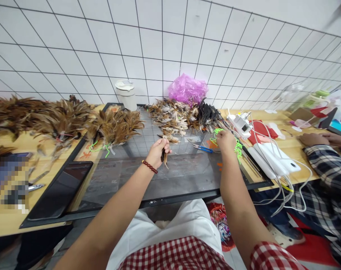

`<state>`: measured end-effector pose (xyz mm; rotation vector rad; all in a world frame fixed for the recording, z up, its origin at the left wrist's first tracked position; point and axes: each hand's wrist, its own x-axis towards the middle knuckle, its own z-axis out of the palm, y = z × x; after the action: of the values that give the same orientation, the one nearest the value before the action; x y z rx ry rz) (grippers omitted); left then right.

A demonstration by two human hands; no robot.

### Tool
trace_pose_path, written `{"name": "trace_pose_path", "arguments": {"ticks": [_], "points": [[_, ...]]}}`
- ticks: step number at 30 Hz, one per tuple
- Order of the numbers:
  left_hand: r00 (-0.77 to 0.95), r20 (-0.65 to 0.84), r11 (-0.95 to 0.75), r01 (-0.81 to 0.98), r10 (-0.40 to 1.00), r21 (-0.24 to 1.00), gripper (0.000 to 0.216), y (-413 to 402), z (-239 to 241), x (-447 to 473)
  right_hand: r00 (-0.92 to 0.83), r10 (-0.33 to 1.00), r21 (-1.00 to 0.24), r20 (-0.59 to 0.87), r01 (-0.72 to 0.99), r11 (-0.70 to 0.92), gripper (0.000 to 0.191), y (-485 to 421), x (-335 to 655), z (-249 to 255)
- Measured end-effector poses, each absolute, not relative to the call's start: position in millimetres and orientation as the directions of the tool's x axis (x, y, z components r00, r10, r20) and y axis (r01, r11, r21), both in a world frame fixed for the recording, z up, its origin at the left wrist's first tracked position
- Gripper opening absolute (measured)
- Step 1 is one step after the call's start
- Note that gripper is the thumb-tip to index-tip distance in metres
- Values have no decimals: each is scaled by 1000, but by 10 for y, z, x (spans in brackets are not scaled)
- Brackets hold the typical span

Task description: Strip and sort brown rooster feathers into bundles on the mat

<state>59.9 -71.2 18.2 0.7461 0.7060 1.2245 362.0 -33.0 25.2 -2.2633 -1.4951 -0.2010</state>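
Observation:
My left hand (158, 152) is closed in a pinch round a small bunch of brown feathers (164, 155), held upright over the grey cutting mat (148, 176). A dark red bead bracelet (149, 166) sits on that wrist. My right hand (226, 141) rests further right on the mat's edge, fingers curled among neon green strings (238, 148); I cannot make out exactly what it grips. Blue-handled scissors (202, 148) lie between the two hands. A loose pile of mixed feathers (173, 118) lies just behind.
Tied brown feather bundles (114, 125) and more feathers (38, 116) lie at the left. A white cup (126, 93) and pink plastic bag (187, 89) stand by the tiled wall. White devices with cables (274, 157) lie at the right, beside another person's plaid sleeve (325, 165). Pliers (35, 185) lie at the left.

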Motion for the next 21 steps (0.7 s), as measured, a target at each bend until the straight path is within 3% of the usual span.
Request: {"name": "trace_pose_path", "arguments": {"ticks": [5, 9, 12, 15, 21], "points": [[206, -64, 172, -563, 977, 808, 26, -689, 149, 595, 398, 862, -220, 313, 914, -341, 37, -298, 3498, 249], [208, -65, 174, -567, 976, 805, 27, -678, 136, 589, 278, 954, -92, 109, 959, -269, 35, -252, 3381, 284], [198, -80, 180, -562, 977, 807, 27, -683, 148, 588, 124, 977, -134, 173, 986, -102, 40, -277, 3402, 348], [191, -89, 183, -559, 977, 809, 27, -688, 160, 589, 143, 951, -167, 274, 981, -100, 39, -357, 3457, 410], [203, -87, 187, -547, 975, 816, 27, -697, 177, 599, 53, 995, -144, 84, 989, -41, 26, -436, 3367, 375]]}}
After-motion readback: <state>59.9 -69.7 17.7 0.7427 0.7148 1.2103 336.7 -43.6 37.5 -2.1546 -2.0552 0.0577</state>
